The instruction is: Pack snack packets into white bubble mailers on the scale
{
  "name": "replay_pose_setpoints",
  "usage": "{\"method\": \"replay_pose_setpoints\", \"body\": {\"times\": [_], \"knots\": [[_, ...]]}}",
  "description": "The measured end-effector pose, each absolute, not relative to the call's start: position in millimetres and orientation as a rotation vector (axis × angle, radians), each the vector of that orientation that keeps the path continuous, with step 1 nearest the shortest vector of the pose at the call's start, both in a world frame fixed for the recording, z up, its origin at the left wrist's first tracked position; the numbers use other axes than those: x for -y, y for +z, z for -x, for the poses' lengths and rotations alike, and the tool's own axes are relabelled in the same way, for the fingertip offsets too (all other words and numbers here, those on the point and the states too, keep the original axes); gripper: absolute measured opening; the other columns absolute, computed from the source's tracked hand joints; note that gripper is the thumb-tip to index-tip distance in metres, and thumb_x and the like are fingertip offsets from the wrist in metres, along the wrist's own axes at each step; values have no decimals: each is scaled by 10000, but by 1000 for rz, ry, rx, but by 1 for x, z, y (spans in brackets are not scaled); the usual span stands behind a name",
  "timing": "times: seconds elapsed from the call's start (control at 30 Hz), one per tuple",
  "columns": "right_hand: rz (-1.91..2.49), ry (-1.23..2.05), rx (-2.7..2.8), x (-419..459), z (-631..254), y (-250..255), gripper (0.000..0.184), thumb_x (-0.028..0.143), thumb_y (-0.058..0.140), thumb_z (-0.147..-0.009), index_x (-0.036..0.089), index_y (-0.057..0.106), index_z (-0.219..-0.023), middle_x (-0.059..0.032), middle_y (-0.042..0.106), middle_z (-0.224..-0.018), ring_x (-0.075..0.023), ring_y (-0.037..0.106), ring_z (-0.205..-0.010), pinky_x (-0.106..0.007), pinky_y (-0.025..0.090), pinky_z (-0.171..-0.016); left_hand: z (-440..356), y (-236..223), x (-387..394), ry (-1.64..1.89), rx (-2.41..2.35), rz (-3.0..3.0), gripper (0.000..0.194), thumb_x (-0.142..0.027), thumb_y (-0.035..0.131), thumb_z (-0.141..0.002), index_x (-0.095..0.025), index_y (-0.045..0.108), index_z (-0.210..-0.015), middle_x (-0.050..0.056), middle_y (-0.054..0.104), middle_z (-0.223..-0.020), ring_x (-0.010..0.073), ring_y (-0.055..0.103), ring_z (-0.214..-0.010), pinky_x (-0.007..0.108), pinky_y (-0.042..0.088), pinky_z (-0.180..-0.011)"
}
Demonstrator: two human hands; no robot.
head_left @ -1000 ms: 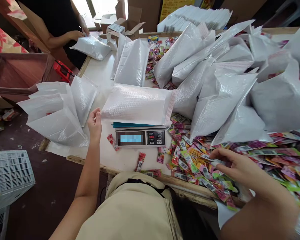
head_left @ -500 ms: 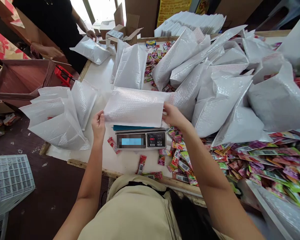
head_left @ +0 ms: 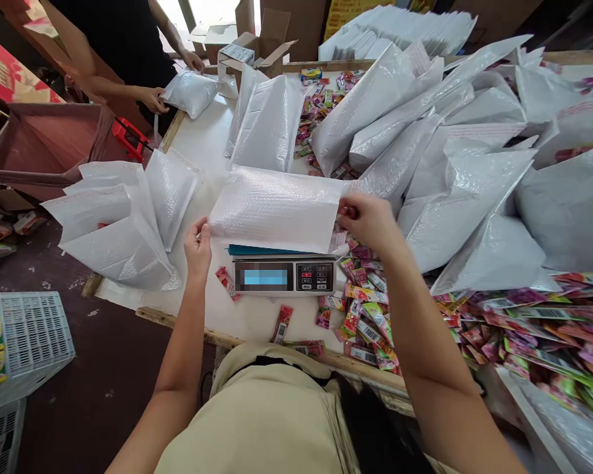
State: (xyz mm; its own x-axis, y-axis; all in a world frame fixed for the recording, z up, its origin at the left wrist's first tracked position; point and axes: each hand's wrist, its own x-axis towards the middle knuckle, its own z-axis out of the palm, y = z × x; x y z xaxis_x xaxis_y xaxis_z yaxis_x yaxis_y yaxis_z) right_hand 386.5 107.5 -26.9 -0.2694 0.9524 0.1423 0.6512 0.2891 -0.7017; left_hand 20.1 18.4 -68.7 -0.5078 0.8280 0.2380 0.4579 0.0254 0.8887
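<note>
A white bubble mailer [head_left: 277, 207] lies on its side over a digital scale [head_left: 284, 275], its open end to the right. My left hand [head_left: 197, 247] is closed on the mailer's left end, thumb up against the edge. At the right end, the bent fingers of my right hand [head_left: 366, 220] pinch the mailer's edge near the flap; their tips are partly hidden. A strip of teal [head_left: 267, 250] shows between mailer and scale. Small colourful snack sachets [head_left: 360, 316] lie scattered right of the scale, with single red sachets [head_left: 281, 324] in front of it.
Filled white mailers [head_left: 474, 191] crowd the right, above a heap of sachets [head_left: 548, 329]. More mailers [head_left: 113, 224] stand at left. Across the table, a co-worker's hands [head_left: 153, 99] handle another mailer [head_left: 192, 92]. A plastic crate [head_left: 37, 336] sits lower left.
My right hand has shifted slightly right along the mailer's open end, its fingers now bent inward. The co-worker's mailer has turned and both their hands are nearer it. The view has moved a little.
</note>
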Motion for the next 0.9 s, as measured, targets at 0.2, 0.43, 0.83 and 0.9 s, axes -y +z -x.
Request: {"method": "replay_pose_setpoints", "body": {"times": [0.2,0.43,0.83,0.9], "knots": [[1673,759,1762,-35,-462,4,251,346,623,-709,177,730,-862,-1,540,-645,-125,445,-608,-279,334,-597,3,-73,-7,1529,-2016,-1279,433,-558,563,-960,-219,679,-1203,118,710,-1224,225,658,-1169,364,493,-1041],[1852,870,1533,31,-509,16,260,431,670,-643,234,694,-810,-13,566,-651,-145,424,-570,-298,313,-540,12,-81,3,1524,-2047,-1263,436,-555,558,-958,-211,680,-1196,124,718,-1185,216,670,-1134,335,507,-974],[1964,1162,1720,59,-532,-8,224,480,651,-643,284,712,-732,-30,560,-582,-205,480,-521,-355,377,-494,10,-78,2,1527,-2046,-1246,443,-548,559,-955,-203,680,-1205,137,711,-1206,219,657,-1145,345,490,-988],[1960,1133,1751,63,-536,-14,196,456,640,-668,292,716,-743,-22,554,-569,-207,494,-509,-355,393,-484,11,-78,3,1518,-2055,-1246,445,-549,553,-959,-203,678,-1209,135,708,-1209,218,656,-1155,338,492,-986]]}}
